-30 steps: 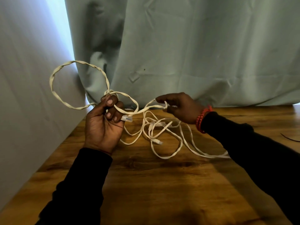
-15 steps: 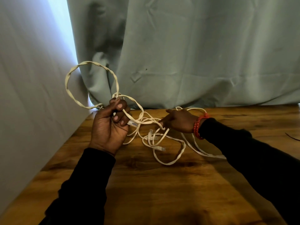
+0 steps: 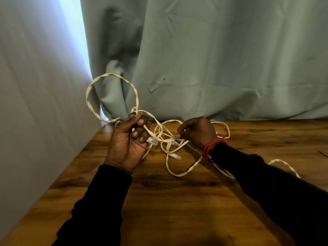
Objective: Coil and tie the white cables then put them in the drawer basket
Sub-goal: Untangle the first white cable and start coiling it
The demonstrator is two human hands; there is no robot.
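- Head view: the left hand point(image 3: 126, 141) is raised above the wooden desk point(image 3: 159, 201), at about 9 o'clock from the middle of the cable tangle, palm turned toward the camera.
- Its fingers point(image 3: 140, 129) are curled shut around the white cables point(image 3: 177, 153), gripping several strands at once.
- A twisted loop point(image 3: 111, 96) of the cable stands up from this fist toward 11 o'clock, in front of the grey-green curtain point(image 3: 213, 59).
- A clear connector plug point(image 3: 152, 140) sticks out just below the left fingertips, toward 4 o'clock from the fist.
- The right hand point(image 3: 198, 132) sits at about 3 o'clock from the left one, near it but apart, knuckles up and low over the desk.
- Its thumb and fingertips are pressed together on a strand where a second plug point(image 3: 174, 136) shows; a pinch, so far as can be seen.
- A red braided bracelet point(image 3: 213, 144) rings the right wrist; both arms wear black sleeves point(image 3: 99, 206).
- The rest of the cable lies loose on the desk between and below the hands, with a third plug point(image 3: 176, 156) at about 6 o'clock from the pinch.
- One strand point(image 3: 284, 166) runs under the right forearm and reappears at 4 o'clock.
- No basket shows in this view.
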